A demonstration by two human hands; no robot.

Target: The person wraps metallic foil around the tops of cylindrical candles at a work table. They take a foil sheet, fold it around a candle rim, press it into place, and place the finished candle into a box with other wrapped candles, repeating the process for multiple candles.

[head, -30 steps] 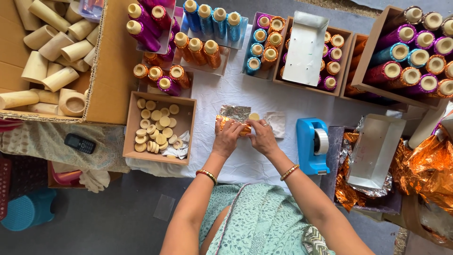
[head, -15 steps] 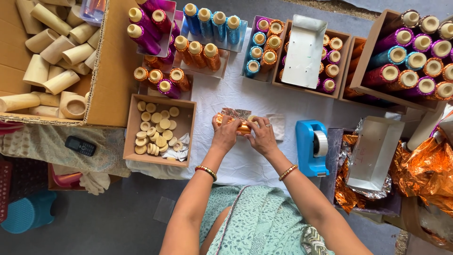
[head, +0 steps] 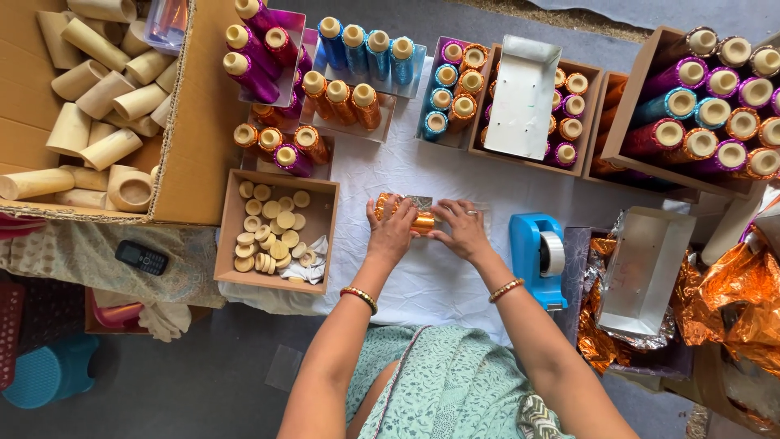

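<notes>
The gold spool (head: 410,218) lies on its side on the white cloth (head: 431,284), just left of the blue tape dispenser (head: 538,256). Both hands press on it. The left hand (head: 393,229) covers its left end with the fingers curled down over it, and the right hand (head: 463,230) pinches the right end, where a piece of clear film (head: 421,201) sticks out behind the fingers. I judge that the wrapping is in the middle: the film is around the spool but its ends look not yet closed, and no tape is on it as far as I can see. Further left of the dispenser stands a small box of round discs (head: 276,232). Behind the spool, trays with purple, blue and orange spools (head: 357,61) are lined up.
</notes>
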